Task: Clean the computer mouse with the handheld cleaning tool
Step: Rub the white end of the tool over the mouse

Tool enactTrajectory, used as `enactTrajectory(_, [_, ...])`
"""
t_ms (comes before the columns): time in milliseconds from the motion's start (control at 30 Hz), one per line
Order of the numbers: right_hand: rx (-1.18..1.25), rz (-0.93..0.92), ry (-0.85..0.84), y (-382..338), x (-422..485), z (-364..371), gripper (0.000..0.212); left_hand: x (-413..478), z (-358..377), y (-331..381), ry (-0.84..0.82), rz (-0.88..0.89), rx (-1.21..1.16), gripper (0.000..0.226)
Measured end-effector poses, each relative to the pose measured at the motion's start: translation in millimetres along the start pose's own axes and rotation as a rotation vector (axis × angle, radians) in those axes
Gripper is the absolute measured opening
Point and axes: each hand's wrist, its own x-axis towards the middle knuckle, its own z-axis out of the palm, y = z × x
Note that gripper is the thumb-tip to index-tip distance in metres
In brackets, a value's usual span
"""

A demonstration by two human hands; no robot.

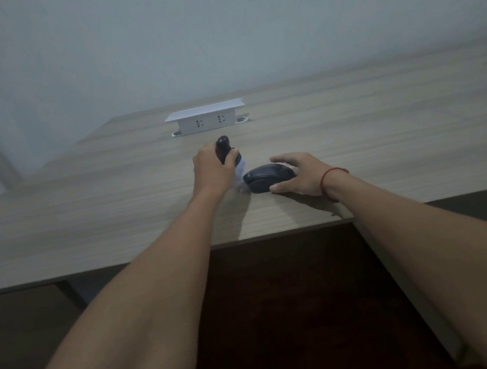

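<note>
At the near edge of the wooden desk [80, 218], both bare forearms reach forward from the bottom of the view, the left from about 7 o'clock and the right from about 4 o'clock. A red string bracelet [330, 184] circles the right wrist.

The right hand [302, 176] lies low on the desk, thumb at the near side and fingers spread round the far and right sides of the computer mouse [268, 177], so the hand is cupped on it and steadies it against the desktop. The mouse is dark, lies flat on the wood close to the front edge, a little right of centre, with its long axis running roughly from 9 to 3 o'clock.

Just beside it at 9 o'clock, the left hand [212, 170] is clenched round the black handle of the handheld cleaning tool [225, 150]. The handle's rounded end sticks up past the knuckles toward 12 o'clock, and the tool's pale lower end points down toward 5 o'clock, at the mouse's left end; it is too blurred to tell whether it touches.

Farther off at 12 o'clock, well apart from the hands, a white pop-up socket box [205, 119] stands raised from the desk, two outlets facing the viewer. Beyond the desk is a plain pale wall [241, 23].
</note>
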Motion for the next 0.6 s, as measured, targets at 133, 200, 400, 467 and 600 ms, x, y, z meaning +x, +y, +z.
enactTrajectory(133, [-0.006,0.023,0.075,5,1,-2,0.066,-2,10,-7,-0.072,-0.026,-0.021,0.018])
enactTrajectory(200, [-0.018,0.021,0.112,7,3,0,0.062,-3,8,-11,-0.095,-0.042,-0.044,0.018])
enactTrajectory(400, [0.092,0.093,0.029,-5,7,7,0.069,-4,-3,-13,-0.142,-0.047,-0.096,0.023])
enactTrajectory(467, [0.135,0.109,0.016,-8,8,10,0.078,-4,-2,-10,-0.057,-0.054,-0.126,0.027])
enactTrajectory(600, [0.12,0.086,0.099,-7,10,22,0.084,-9,6,-3,0.035,-0.06,-0.17,0.027])
